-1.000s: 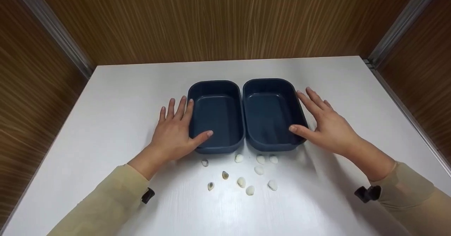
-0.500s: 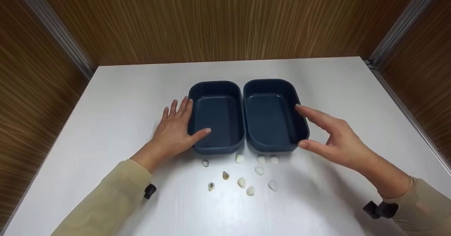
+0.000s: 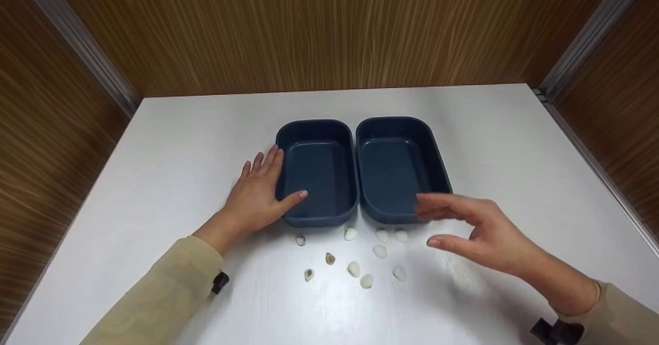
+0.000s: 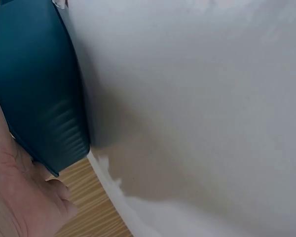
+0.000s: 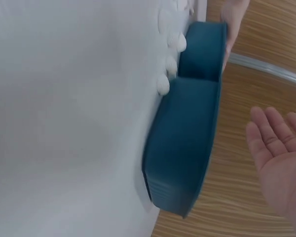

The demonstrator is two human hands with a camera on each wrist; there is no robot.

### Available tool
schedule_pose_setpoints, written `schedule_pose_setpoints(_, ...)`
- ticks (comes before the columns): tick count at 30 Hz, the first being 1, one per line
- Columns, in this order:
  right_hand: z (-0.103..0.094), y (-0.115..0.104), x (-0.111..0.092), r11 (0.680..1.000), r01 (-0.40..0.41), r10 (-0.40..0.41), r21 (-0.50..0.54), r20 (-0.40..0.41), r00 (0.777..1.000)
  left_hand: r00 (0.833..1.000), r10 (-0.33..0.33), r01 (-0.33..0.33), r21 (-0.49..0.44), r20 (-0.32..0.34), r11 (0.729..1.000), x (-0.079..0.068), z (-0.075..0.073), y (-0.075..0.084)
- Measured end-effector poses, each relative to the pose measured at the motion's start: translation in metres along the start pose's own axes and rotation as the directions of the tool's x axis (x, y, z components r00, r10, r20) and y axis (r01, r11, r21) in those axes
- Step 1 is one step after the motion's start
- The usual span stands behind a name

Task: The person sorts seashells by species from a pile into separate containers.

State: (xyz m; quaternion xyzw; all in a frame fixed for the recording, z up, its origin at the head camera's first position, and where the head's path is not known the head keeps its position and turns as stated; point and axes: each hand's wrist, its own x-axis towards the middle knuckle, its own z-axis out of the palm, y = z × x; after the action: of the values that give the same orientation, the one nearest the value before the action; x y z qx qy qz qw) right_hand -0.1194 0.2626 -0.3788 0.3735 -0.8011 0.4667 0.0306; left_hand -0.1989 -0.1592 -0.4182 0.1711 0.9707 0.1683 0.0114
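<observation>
Two dark blue rectangular containers, a left one and a right one, stand side by side with nothing inside. My left hand rests at the left rim of the left container, fingers extended along its side and thumb reaching over the inside. In the left wrist view that hand lies against the blue wall. My right hand hovers over the near right corner of the right container, holding nothing, thumb apart from the fingers. Several white seashells and a few smaller brownish shells lie in front of the containers.
The white tabletop carries the containers and shells. A wood-grain panel rises behind the table, with similar panels at both sides. Black straps are partly visible at the sleeves.
My right hand has left the right container's side and come nearer and lower in the head view, its fingers now drawn together and blurred. The left hand has stayed nearly still.
</observation>
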Motion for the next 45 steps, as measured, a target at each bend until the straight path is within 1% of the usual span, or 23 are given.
schedule_pose_setpoints(4,0.009,0.004,-0.009,0.999,0.015,-0.017,0.051,0.050,0.999,1.000,0.002,-0.001,-0.020,0.011,1.000,-0.001,-0.001,0.001)
schedule_pose_setpoints(8,0.017,0.011,-0.017,0.997,0.002,-0.010,0.083,0.098,0.995,1.000,0.006,-0.004,-0.047,0.026,0.999,-0.002,-0.003,0.000)
schedule_pose_setpoints(12,0.022,0.017,-0.023,0.995,-0.046,0.034,0.089,0.135,0.990,0.999,0.028,-0.024,-0.085,0.045,0.996,-0.003,-0.006,-0.005)
schedule_pose_setpoints(16,0.026,0.021,-0.025,0.992,-0.083,0.065,0.099,0.174,0.983,0.995,0.059,-0.049,-0.119,0.082,0.992,-0.002,-0.010,-0.010)
schedule_pose_setpoints(19,0.029,0.025,-0.025,0.989,-0.093,0.069,0.112,0.201,0.977,0.991,0.090,-0.078,-0.116,0.100,0.990,-0.002,-0.011,-0.014)
schedule_pose_setpoints(23,0.034,0.029,-0.025,0.987,-0.115,0.086,0.114,0.233,0.969,0.987,0.124,-0.113,-0.104,0.102,0.988,-0.003,-0.011,-0.018)
schedule_pose_setpoints(30,0.041,0.032,-0.024,0.978,-0.169,0.132,0.122,0.262,0.956,0.984,0.143,-0.135,-0.085,0.102,0.987,-0.003,-0.009,-0.023)
schedule_pose_setpoints(34,0.044,0.034,-0.023,0.979,-0.163,0.125,0.119,0.271,0.954,0.983,0.151,-0.144,-0.066,0.109,0.987,-0.002,-0.010,-0.023)
schedule_pose_setpoints(36,0.045,0.036,-0.022,0.982,-0.145,0.108,0.118,0.276,0.955,0.982,0.153,-0.147,-0.059,0.111,0.987,-0.002,-0.010,-0.023)
schedule_pose_setpoints(41,0.048,0.040,-0.022,0.990,-0.079,0.043,0.113,0.286,0.957,0.981,0.152,-0.147,-0.048,0.119,0.988,-0.003,-0.011,-0.024)
schedule_pose_setpoints(45,0.051,0.043,-0.023,0.996,-0.026,0.001,0.085,0.279,0.960,0.980,0.157,-0.152,-0.048,0.122,0.987,-0.004,-0.011,-0.023)
